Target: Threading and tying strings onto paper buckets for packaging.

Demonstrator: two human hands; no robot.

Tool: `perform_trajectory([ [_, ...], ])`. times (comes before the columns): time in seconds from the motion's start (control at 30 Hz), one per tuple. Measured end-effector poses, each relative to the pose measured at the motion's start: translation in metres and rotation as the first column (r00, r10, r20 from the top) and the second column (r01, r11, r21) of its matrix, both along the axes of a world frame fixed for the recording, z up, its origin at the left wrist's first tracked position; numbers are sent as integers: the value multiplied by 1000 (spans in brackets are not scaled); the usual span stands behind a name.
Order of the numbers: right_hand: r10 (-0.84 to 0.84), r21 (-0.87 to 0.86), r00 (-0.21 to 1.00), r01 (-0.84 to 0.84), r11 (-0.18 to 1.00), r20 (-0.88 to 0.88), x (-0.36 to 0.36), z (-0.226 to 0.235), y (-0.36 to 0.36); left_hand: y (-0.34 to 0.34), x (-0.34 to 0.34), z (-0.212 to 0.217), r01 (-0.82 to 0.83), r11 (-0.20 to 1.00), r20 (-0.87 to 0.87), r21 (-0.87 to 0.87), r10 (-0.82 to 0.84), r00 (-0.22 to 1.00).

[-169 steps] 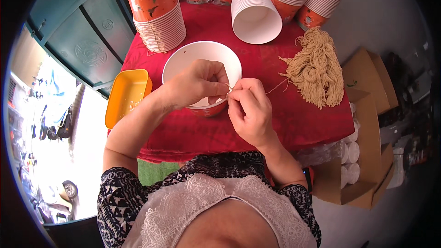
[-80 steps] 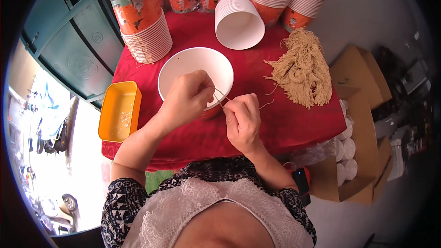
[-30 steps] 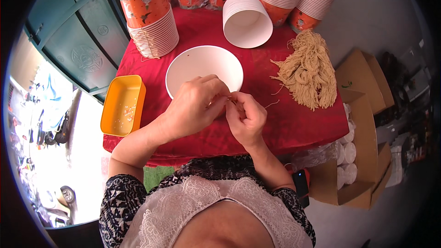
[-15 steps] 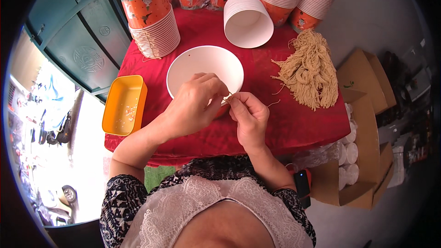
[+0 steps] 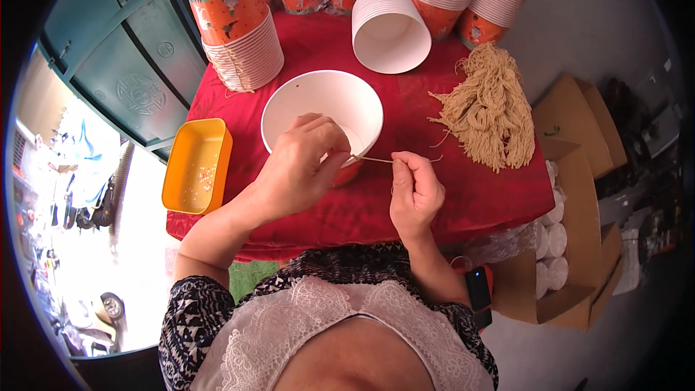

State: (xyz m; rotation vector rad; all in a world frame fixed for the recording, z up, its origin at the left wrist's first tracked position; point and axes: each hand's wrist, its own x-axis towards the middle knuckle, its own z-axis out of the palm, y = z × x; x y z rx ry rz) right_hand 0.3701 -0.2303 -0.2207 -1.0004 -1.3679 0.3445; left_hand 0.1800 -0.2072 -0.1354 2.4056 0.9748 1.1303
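A short beige string (image 5: 378, 160) stretches between my two hands, just past the near rim of a white paper tub (image 5: 362, 98) with an orange outside. My left hand (image 5: 305, 161) is closed in a pinch at the string's left end and hangs over the tub's near side. Thumb and forefinger of my right hand (image 5: 418, 192) pinch the string farther right, and its loose tail sticks out beyond them. Whether something tiny sits at the left fingertips is hidden. A thick bundle of the same beige strings (image 5: 496, 112) lies on the right of the table.
A yellow tray (image 5: 229, 146) with small pale beads stands at the left edge of the red-covered table (image 5: 478, 199). Stacked tubs (image 5: 242, 47) with strings draped on them rise behind it. Another stack (image 5: 391, 32) lies on its side. A cardboard box (image 5: 579, 228) stands right of the table.
My right hand has moved right, away from the left one, drawing the string out straight between them. My left hand has stayed nearly in place.
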Motion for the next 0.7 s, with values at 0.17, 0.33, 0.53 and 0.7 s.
perform_trajectory([
  [0.17,-66,6,997,66,998,35,9,-10,1,0,-1,1,5,1000,-16,-10,-5,1000],
  [0.33,-167,82,975,156,984,146,12,-10,5,3,-4,-1,42,999,-42,-16,-43,998],
  [0.53,-159,74,972,148,986,173,14,-13,6,5,-6,-6,32,999,-13,-33,-33,999],
  [0.7,-111,45,986,106,993,124,15,-13,8,4,-1,-5,-2,1000,10,-20,2,1000],
])
